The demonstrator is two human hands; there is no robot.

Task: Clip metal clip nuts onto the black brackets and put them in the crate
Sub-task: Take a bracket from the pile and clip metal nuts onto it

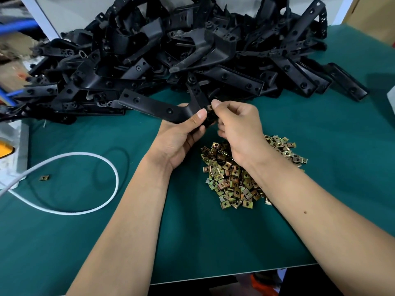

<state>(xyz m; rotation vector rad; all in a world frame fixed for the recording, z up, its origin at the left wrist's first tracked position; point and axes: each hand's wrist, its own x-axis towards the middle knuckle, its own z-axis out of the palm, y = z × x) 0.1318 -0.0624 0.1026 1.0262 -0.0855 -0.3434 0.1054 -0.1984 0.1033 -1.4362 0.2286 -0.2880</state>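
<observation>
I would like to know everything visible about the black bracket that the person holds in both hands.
The held bracket is a matte black, bent strap that looks like plastic, with a long flat arm reaching left and a shorter arm rising toward the bracket pile. Several round holes show along it. It is lifted above the green mat. The left hand grips its bend, thumb on top. The right hand pinches a brass-coloured clip nut at its near end; whether it is fully seated cannot be told.
</observation>
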